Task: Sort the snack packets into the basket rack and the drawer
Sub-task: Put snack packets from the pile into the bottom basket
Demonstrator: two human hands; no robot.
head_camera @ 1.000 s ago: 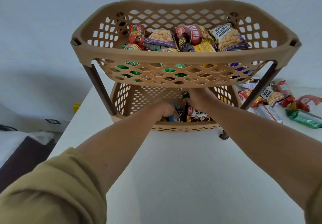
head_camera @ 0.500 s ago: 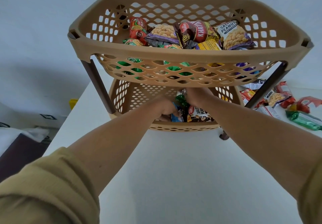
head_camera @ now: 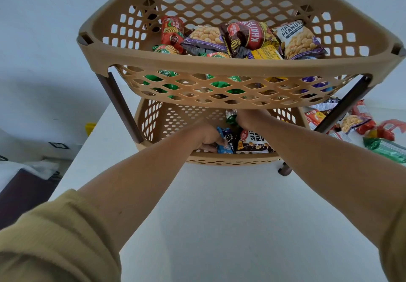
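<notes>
Tan plastic basket rack [head_camera: 241, 64], two tiers on dark brown legs, standing on a white table [head_camera: 219, 226]; all positions below are given from this rack.

Upper tier: well filled. Salted peanut packet [head_camera: 296, 40] at the right, maroon Khatta packet [head_camera: 248, 34] at centre, red biscuit packet [head_camera: 172, 31] at the left, green packets showing through the front lattice.

Lower tier [head_camera: 230, 161]: sparsely stocked, packets gathered front-centre only. Both of the person's hands are inside it, under the upper tier.
- Left hand [head_camera: 204, 135]: low at the front rim, fingers curled against a blue packet [head_camera: 225, 140]; whether it grips or merely steadies, I cannot tell.
- Right hand [head_camera: 250, 118]: deeper in, closed around a small green-and-silver wrapped packet [head_camera: 231, 117].
- Dark salted peanut packet [head_camera: 254, 141]: lying between the two forearms, touching the blue one.

Change over the last second: hands barely shifted, the right drawn a little further back with the green packet more exposed; the view itself has tilted. Judged an arranging or placing step inside the lower tier, not a fresh pickup.

Unsorted stock: loose packets [head_camera: 360, 123] on the table right of the rack, so the task is only part done. Drawer: not in view.
</notes>
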